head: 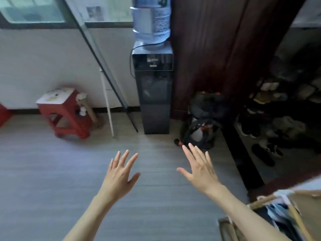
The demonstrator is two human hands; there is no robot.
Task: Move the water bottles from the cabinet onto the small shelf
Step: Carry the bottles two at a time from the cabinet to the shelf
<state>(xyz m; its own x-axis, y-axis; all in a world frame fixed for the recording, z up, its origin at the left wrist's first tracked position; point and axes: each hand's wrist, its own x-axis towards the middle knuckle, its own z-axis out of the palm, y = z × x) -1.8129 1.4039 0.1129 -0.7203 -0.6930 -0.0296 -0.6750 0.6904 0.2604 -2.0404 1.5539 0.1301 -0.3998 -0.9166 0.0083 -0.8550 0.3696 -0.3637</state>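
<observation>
Our left hand (119, 173) and right hand (199, 169): grip released, fingers spread above floor (52, 171). Water dispenser (153, 87) ahead, red stool (65, 112) left.

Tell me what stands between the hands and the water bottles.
Cannot say: no small bottles, cabinet or shelf are identifiable. Both the left hand and right hand are open over bare floor, facing a water dispenser.

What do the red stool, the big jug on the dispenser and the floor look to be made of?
Stool: probably moulded plastic, with uniform red colour and thick one-piece legs; the pale top looks like a sheet laid on it.
Jug: translucent bluish plastic, light showing through it.
Floor: grey planks with faint grain lines and a matte finish, likely laminate or vinyl; the blur leaves it open.
</observation>
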